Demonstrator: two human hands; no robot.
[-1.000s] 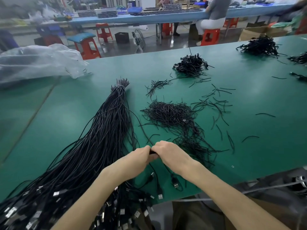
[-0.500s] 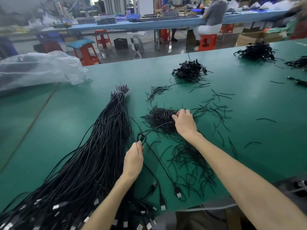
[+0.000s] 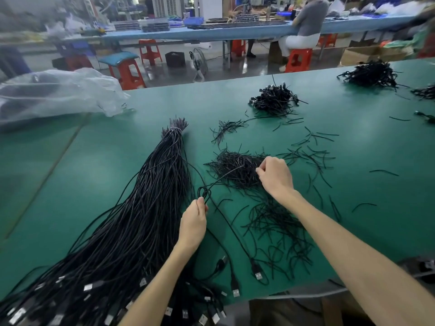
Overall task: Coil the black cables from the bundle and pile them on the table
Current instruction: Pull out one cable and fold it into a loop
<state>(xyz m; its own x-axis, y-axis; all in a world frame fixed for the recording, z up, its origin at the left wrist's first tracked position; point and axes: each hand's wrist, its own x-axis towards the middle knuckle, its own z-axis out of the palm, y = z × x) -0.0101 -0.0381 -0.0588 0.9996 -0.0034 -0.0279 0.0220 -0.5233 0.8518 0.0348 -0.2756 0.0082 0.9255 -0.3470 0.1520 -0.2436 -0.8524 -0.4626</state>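
- The left hand [image 3: 194,222] lies on the green tabletop [image 3: 367,147] just right of the bundle; its grip is clamped by thumb and forefinger on a small loop of black cable [image 3: 203,192]
- From that loop the cable runs down across the tabletop towards the near edge and ends in a USB plug [image 3: 258,275]
- The right hand [image 3: 274,177] is at the right edge of a heap of short black ties [image 3: 235,167], fingers curled and fingertips drawn together; whether its grip holds a tie I cannot tell
- The bundle of black cables [image 3: 150,208] lies slantwise on the left of the tabletop, bound with a tie at its far end, and its plugs fan out over the near edge
- A pile of coiled cables [image 3: 274,100] sits further back, well apart from both hands; a second pile [image 3: 369,74] lies near the far right corner
- More loose ties [image 3: 313,158] are scattered to the right of the heap and below the right forearm
- A crumpled clear plastic bag [image 3: 56,95] rests on the far left of the tabletop
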